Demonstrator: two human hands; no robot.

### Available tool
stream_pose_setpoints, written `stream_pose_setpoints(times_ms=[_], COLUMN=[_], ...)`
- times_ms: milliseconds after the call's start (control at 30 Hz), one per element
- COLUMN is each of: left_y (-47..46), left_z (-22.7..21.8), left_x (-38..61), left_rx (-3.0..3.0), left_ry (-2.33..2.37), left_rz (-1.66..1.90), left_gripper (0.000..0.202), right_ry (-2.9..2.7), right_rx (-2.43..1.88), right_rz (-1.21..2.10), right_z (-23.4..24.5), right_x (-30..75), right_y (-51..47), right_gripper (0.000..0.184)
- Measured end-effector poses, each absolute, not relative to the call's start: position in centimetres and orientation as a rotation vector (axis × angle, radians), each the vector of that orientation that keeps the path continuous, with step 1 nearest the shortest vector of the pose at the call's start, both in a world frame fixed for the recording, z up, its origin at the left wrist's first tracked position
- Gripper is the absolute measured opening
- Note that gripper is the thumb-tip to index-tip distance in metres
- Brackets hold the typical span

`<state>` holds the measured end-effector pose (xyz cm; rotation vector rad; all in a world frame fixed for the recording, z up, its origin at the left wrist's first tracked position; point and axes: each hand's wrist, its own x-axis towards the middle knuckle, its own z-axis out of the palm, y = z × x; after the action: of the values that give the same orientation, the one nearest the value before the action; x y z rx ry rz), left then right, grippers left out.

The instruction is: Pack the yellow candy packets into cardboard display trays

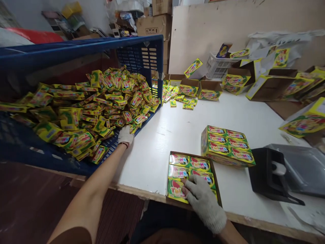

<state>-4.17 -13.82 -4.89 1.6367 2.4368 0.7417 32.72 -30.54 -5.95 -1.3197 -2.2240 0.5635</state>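
My left hand [126, 136], in a pale knit glove, reaches to the front edge of a blue plastic crate [162, 56] lying on its side. It touches the heap of small yellow-green packs [99, 108] inside; its fingertips are hidden. My right hand [201, 196], gloved with bare fingertips, is over an open display box [217, 184] at the table's front edge. Thumb and finger are closed on a small pack [175, 189] in its near left corner. Other packs lie in rows in this box, partly covered by the hand. A second filled box [227, 145] stands behind it to the right.
A black tape dispenser [269, 176] sits right of the boxes on the white table [152, 162]. Open display boxes [209, 90] and loose packs [188, 106] line the back, near a white basket [218, 66]. More yellow boxes [304, 118] stand at the right.
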Motion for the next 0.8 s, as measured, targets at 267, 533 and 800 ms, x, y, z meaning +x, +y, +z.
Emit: stream_pose_setpoints(times_ms=[267, 533, 800], left_y=[-14.6, -12.7, -15.6], left_z=[-7.5, -6.0, -6.7], left_x=[-5.3, -6.9, 1.0], left_rx=[1.784, 1.973, 2.191], left_ry=[2.529, 2.307, 1.997], left_rz=[0.425, 0.153, 0.447], left_gripper=[0.045, 0.047, 0.023], right_ry=[-2.146, -2.138, -1.948], right_rx=[-1.161, -1.157, -1.303], right_rz=[0.338, 0.568, 0.689], right_z=[-5.1, -4.2, -4.4], right_x=[33.5, 31.7, 32.5], right_y=[-27.4, -27.2, -26.4], right_gripper=[0.026, 0.024, 0.028])
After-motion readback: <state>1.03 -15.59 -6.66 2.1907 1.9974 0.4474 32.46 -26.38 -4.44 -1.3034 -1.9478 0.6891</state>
